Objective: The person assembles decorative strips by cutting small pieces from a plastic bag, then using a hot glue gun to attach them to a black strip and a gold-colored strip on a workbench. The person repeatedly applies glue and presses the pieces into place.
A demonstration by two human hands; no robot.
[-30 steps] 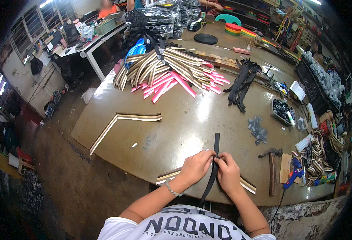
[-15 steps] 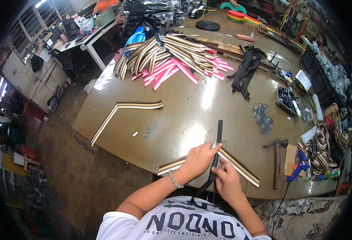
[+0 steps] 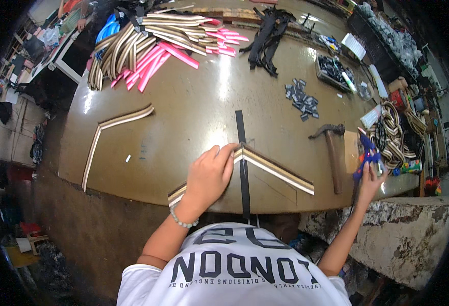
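My left hand point(image 3: 210, 176), a beaded bracelet at its wrist, presses thumb and fingers together at the bend of a striped webbing strap point(image 3: 280, 172) in brown, tan and white. This strap slopes down on both sides of the bend, its left part partly behind my hand. A narrow black strap point(image 3: 244, 183) runs beneath the bend, from the table toward my body, over the near edge. Out to the right, my right hand point(image 3: 371, 181) is closed around a blue hot glue gun point(image 3: 369, 155), beside a piece of cardboard point(image 3: 352, 153).
Another bent striped strap point(image 3: 99, 127) lies at left. A hammer point(image 3: 331, 158) rests left of the cardboard. Small dark pieces point(image 3: 302, 99) are scattered behind it. Bundled striped and pink straps point(image 3: 153, 46) and black straps point(image 3: 267, 43) fill the table's far side.
My right hand has left the black strap and moved right to grip the glue gun. The left hand stays at the bend. The view has shifted, moving the table's contents leftward and up.
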